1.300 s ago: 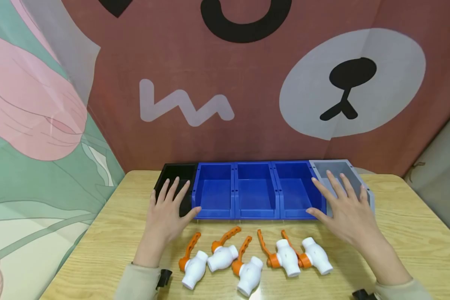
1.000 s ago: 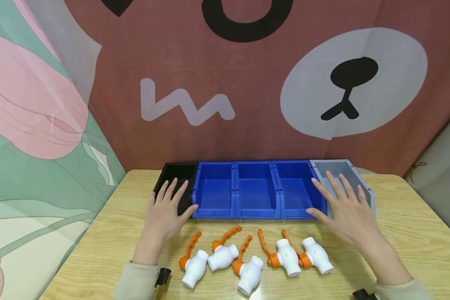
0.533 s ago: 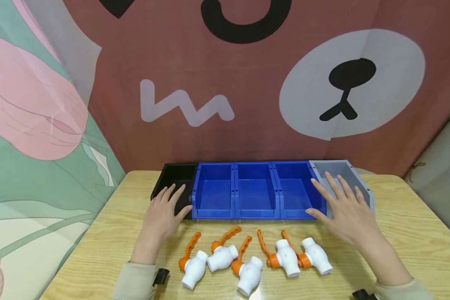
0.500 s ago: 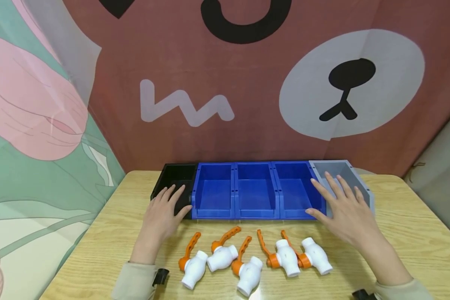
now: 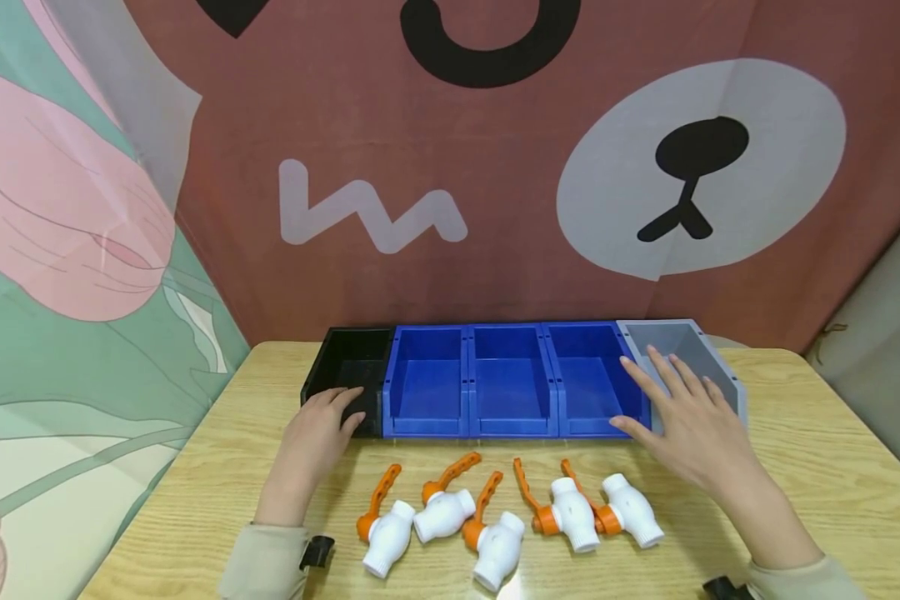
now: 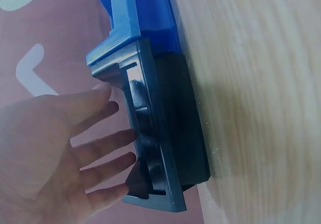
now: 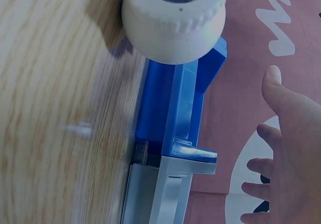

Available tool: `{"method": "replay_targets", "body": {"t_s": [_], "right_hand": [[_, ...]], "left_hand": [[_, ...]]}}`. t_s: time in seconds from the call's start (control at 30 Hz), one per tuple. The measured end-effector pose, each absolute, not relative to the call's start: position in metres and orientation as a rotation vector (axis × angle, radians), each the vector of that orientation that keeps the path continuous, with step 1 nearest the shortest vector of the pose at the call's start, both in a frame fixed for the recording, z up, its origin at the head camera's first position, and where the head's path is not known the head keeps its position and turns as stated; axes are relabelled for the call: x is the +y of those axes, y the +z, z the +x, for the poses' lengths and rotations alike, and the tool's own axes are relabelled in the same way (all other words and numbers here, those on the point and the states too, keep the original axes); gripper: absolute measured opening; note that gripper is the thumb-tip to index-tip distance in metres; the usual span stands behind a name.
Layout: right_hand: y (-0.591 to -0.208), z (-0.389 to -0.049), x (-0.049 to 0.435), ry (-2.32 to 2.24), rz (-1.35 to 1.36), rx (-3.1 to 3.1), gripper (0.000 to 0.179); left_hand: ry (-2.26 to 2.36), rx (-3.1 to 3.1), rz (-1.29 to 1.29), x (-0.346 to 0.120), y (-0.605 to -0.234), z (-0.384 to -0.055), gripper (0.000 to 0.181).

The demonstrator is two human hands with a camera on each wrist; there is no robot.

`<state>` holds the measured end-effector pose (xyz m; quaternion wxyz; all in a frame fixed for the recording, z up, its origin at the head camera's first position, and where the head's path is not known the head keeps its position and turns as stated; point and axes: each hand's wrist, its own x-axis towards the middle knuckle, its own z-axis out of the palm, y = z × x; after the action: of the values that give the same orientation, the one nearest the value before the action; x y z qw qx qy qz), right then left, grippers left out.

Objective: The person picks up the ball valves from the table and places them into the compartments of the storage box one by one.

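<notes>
My left hand [image 5: 313, 433] is at the front of the black bin [image 5: 356, 358], its fingers bent a little over the front lip and holding nothing. In the left wrist view the fingertips [image 6: 128, 158] lie right at the black bin's front edge [image 6: 163, 148]. My right hand [image 5: 693, 433] is spread in front of the grey bin [image 5: 671, 337] and overlaps it in the head view. Nothing is between its fingers. White ball valves with orange lever handles lie on the table in front of the bins, among them one valve [image 5: 390, 540] nearest my left hand and another valve [image 5: 633, 510] nearest my right.
Between the black and grey bins stand three blue bins, the left one [image 5: 429, 392], the middle one [image 5: 513, 387] and the right one [image 5: 592, 383], side by side. The wooden table [image 5: 810, 467] ends at a printed cloth [image 5: 510, 275] behind the bins.
My left hand has drawn back and down from over the black bin to its front lip, its fingers bending more. The right hand has barely moved. The valves and bins stay in place.
</notes>
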<state>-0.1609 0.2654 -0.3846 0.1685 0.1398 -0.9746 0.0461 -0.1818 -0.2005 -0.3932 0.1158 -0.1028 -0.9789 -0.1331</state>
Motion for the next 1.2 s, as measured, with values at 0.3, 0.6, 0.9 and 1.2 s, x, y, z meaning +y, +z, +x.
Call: {"method": "replay_targets", "body": {"t_s": [0.3,0.6,0.9,1.2], "right_hand": [[-0.385,-0.161,0.264,0.122,0.393,-2.783,0.083],[-0.379,-0.159,0.263,0.148,0.395,-2.836,0.084],[-0.369,-0.152,0.258,0.21,0.43,-2.925,0.083],[-0.364,-0.146,0.252,0.273,0.49,-2.927,0.081]], "left_hand": [[-0.396,-2.885,-0.306,-0.204,-0.395,-0.183,0.036],[-0.448,-2.901,-0.271,-0.207,-0.397,-0.184,0.034],[-0.446,-2.895,-0.279,-0.207,-0.4,-0.184,0.022],[-0.412,-2.897,-0.318,-0.209,-0.399,-0.188,0.014]]}}
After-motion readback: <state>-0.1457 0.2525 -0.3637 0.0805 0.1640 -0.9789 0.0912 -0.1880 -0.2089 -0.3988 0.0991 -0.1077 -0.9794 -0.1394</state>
